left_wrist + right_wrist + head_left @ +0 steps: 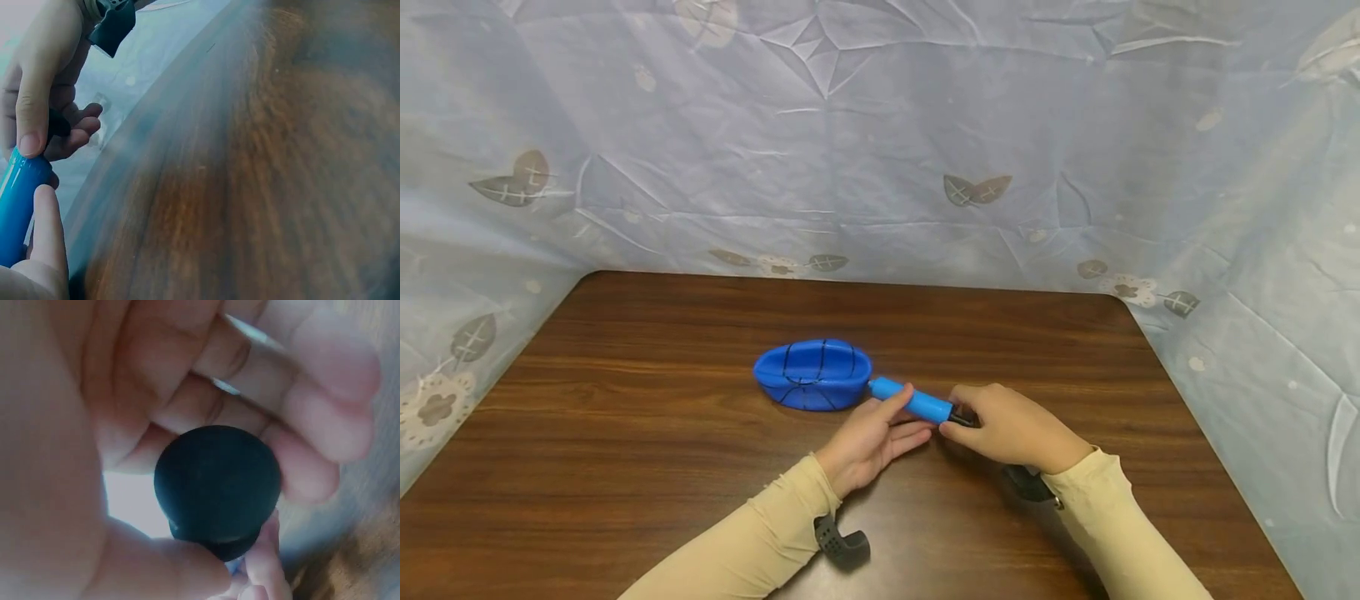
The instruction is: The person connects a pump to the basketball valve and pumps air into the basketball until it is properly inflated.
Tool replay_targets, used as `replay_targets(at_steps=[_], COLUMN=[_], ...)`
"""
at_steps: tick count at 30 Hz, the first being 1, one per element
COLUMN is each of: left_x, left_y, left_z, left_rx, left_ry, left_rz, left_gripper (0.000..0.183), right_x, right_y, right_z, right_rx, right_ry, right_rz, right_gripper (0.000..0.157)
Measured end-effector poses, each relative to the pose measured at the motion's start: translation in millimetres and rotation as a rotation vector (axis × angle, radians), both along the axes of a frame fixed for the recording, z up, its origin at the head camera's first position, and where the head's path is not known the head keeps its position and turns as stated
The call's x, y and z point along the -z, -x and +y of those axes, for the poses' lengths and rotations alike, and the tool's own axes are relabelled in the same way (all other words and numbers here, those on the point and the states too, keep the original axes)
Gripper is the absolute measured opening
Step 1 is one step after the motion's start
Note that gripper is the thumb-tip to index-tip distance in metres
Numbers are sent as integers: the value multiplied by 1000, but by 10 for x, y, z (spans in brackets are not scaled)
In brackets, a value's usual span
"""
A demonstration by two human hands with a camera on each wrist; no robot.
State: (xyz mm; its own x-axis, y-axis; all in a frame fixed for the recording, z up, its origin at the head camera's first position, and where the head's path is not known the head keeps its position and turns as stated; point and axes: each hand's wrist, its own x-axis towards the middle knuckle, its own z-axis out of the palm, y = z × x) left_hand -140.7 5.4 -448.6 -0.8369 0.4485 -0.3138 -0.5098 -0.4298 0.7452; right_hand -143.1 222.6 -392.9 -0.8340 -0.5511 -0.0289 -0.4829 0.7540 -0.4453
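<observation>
A blue deflated basketball (811,393) with black lines lies caved in like a bowl on the table. Just right of it is a small blue hand pump (929,407), its narrow tip at the ball's right edge. My left hand (867,442) grips the pump's barrel, thumb across the top and fingers beneath. At the pump's other end, my right hand (1011,425) pinches the black handle. The right wrist view shows this handle's round black end (215,481) between thumb and fingers. Seen from the left wrist, the barrel (15,206) runs between both hands.
The brown wooden table (647,417) has rounded far corners. A pale grey-blue curtain (880,150) with leaf prints hangs behind it and along both sides. Dark wrist straps (842,546) sit on my cream sleeves.
</observation>
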Motion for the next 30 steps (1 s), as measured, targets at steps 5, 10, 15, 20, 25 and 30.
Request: replay_targets(at_steps=[5, 10, 15, 20, 25, 30], left_x=[18, 30, 18, 9, 0, -1], left_y=[22, 37, 34, 13, -4, -1], left_z=[11, 17, 14, 29, 31, 28], left_rx=[-38, -65, -85, -93, -119, -149], left_ry=[-3, -6, 21, 89, 132, 128], left_rz=[5, 2, 18, 47, 48, 22], left_gripper=[50, 50, 50, 48, 49, 52], right_x=[-27, -62, -88, -145, -208, -196], right_y=[7, 5, 13, 14, 43, 100], right_z=[38, 86, 127, 170, 278, 362], right_rx=[4, 40, -15, -18, 15, 12], right_ry=[1, -30, 18, -3, -32, -11], right_rz=[18, 16, -43, -174, -266, -252], right_gripper=[19, 24, 19, 14, 10, 10])
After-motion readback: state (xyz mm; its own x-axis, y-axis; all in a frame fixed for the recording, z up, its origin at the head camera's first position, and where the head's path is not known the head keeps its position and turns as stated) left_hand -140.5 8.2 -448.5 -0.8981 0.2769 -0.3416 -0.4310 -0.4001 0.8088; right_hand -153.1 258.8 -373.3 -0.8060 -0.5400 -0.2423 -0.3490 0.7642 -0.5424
